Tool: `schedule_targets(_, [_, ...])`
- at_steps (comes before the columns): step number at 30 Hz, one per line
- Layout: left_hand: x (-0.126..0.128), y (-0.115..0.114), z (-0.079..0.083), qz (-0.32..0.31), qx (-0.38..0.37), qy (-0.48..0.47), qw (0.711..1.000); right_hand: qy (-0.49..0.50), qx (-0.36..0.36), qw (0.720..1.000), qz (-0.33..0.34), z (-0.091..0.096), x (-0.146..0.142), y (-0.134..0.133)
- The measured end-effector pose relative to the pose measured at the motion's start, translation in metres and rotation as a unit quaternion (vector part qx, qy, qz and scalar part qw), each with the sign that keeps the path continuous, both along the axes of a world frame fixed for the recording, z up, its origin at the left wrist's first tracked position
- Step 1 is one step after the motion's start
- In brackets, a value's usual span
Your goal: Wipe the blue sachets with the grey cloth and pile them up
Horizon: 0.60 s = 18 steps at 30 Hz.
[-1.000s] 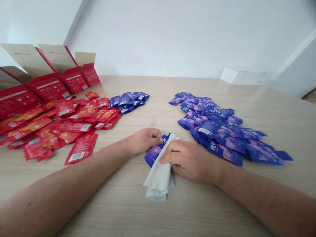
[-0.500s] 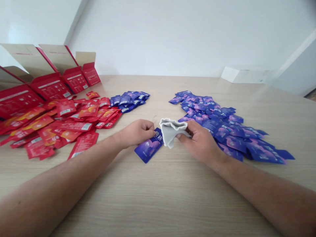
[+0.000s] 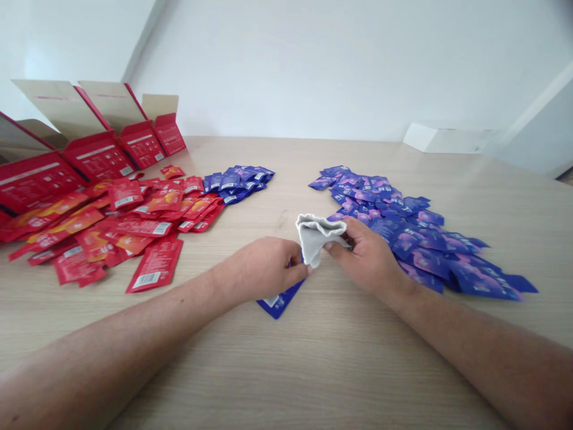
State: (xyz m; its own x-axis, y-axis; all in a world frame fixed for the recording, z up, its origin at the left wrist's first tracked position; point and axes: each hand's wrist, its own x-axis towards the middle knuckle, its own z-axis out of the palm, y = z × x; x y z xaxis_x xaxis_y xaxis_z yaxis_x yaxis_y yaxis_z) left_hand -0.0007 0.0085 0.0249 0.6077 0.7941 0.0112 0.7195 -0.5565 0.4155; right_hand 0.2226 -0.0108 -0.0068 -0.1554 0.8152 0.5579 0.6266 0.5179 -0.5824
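Observation:
My left hand (image 3: 271, 269) is closed on a blue sachet (image 3: 278, 306) at the centre of the table. Most of the sachet is hidden under the hand; its lower corner, with a white label, shows below the palm. The left fingertips are close to the edge of a folded light-grey cloth (image 3: 316, 236) with a wavy rim; whether they touch it I cannot tell. My right hand (image 3: 364, 254) pinches that cloth between thumb and fingers and holds it up. Behind the right hand lies a spread pile of blue-purple sachets (image 3: 418, 230).
On the left is a heap of red sachets (image 3: 156, 227), with open red boxes (image 3: 96, 158) standing behind it. A smaller pile of blue sachets (image 3: 239, 182) adjoins the heap. At the back right sits a white box (image 3: 441, 138) on the wooden table (image 3: 322, 364).
The sachet in my left hand has turned over, from its printed front to its labelled back. The left hand has moved slightly right and nearer me. My right hand keeps the cloth almost in place.

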Motion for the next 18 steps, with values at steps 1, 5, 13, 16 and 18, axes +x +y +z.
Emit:
schedule_targets(1, [-0.001,0.001,0.000,0.003,-0.011,-0.004,1.000,-0.002,0.002,1.000,-0.001,0.000,0.000,0.000])
schedule_targets(5, [-0.011,0.012,-0.001,0.066,-0.033,-0.005,0.997,-0.005,0.003,1.000,-0.007,0.000,0.001,0.002])
schedule_targets(13, [-0.009,0.013,-0.013,0.054,-0.066,0.047,0.995,-0.002,0.009,1.000,0.012,-0.003,0.002,0.002])
schedule_targets(16, [-0.005,0.012,-0.011,0.035,-0.114,0.023,0.993,-0.006,0.011,1.000,0.012,-0.003,0.001,0.001])
schedule_targets(18, [-0.005,0.012,-0.009,0.017,-0.161,0.003,0.987,-0.009,0.013,1.000,0.011,-0.003,0.001,0.001])
